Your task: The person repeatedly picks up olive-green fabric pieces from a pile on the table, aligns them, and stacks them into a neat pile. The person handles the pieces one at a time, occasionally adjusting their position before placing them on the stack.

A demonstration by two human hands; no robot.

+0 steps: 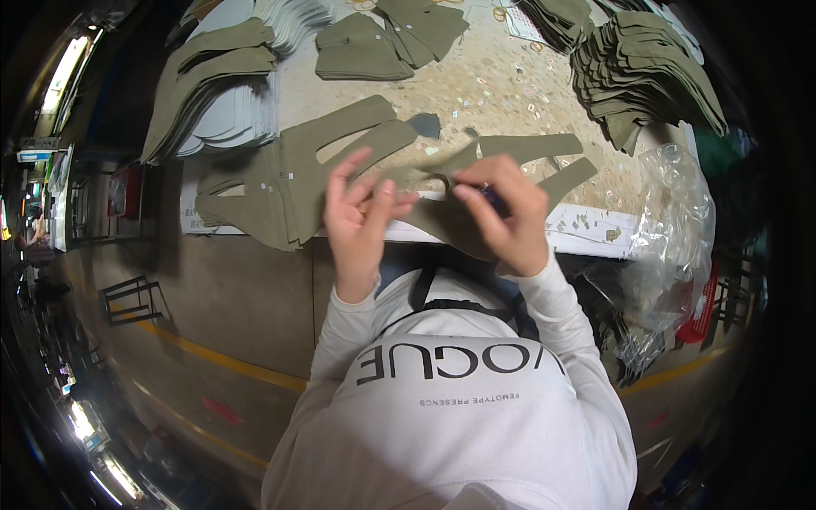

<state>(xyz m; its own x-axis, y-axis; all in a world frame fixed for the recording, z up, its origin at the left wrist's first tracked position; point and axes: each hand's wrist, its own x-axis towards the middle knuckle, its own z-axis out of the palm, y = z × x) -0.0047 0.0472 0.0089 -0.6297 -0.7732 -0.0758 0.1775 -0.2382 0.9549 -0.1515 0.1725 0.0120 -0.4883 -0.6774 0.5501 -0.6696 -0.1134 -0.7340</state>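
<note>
My left hand point(361, 219) is raised over the front edge of the table, its fingers apart and slightly blurred, with nothing visibly held. Facing it, my right hand point(508, 208) is closed around a small dark-handled tool point(495, 201), whose exact kind is mostly hidden by the fingers. Beneath and between the hands lies an olive fabric piece point(450, 228) with slotted, strap-like ends reaching right. To the left, a layered stack of similar olive pieces point(280, 183) carries small white stickers and overlaps the table edge.
Olive piles point(365, 47) lie at the back, with taller stacks at the left point(208, 68) and right point(646, 76). Pale stacked sheets point(234, 119) sit under the left pile. Scraps and small stickers dot the tabletop point(510, 93). A clear plastic bag point(671, 204) hangs over the right corner.
</note>
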